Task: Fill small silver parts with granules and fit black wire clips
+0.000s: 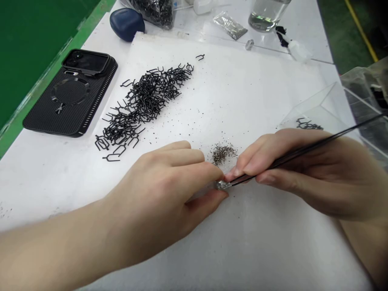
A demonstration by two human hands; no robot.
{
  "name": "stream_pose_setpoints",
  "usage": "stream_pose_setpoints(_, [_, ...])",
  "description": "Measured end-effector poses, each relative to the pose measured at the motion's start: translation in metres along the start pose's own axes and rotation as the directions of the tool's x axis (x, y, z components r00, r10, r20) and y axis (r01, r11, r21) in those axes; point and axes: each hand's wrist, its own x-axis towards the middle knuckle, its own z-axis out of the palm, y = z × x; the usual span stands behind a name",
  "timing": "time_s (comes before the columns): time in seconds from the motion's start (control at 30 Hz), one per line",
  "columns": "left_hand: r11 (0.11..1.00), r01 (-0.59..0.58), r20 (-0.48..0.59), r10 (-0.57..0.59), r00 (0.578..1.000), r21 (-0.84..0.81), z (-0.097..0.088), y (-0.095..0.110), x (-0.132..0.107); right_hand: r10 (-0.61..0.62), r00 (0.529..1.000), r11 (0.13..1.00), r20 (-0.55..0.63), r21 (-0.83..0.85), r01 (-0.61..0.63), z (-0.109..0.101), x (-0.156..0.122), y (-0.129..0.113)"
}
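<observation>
barely a glittery silver tip (222, 185) on a clear stick (203, 192), left hand (163, 182) gripping it, right hand (306, 173) pinching black tweezers (291, 159)

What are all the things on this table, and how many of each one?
wire clips: many, black, heaped on the paper
paper sheet: one, white, on the table
tiny grains: small heap, brownish silver, on the paper
phone: one, black case, left side
pouch: one, dark blue, far edge
plastic bag: one, full of black pieces, far edge
foil packet: one, silver, far side
glass: one, clear, holding liquid, far side
plastic tray: one, clear, right side
tweezers: one pair, black, in right hand
left hand: one, holding a shiny-tipped piece
right hand: one, beside it
</observation>
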Motion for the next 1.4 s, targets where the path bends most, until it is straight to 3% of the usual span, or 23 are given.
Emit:
stream_pose_setpoints(0.37, [1.000, 0.006, 0.008, -0.006, 1.000, -0.006, -0.0013, 0.0012, 0.0044, -0.036, 0.999, 0.999, 0.031, -0.011, 0.037, 0.0000, 0.0015, 0.0014])
stream_pose_setpoints(1.4, [1.000, 0.011, 0.010, -0.011, 1.000, 0.023, -0.0013, 0.0001, 0.0017, -0.033, 0.998, 0.988, -0.052, -0.151, 0.025, 0.0004, -0.0017, 0.0013])
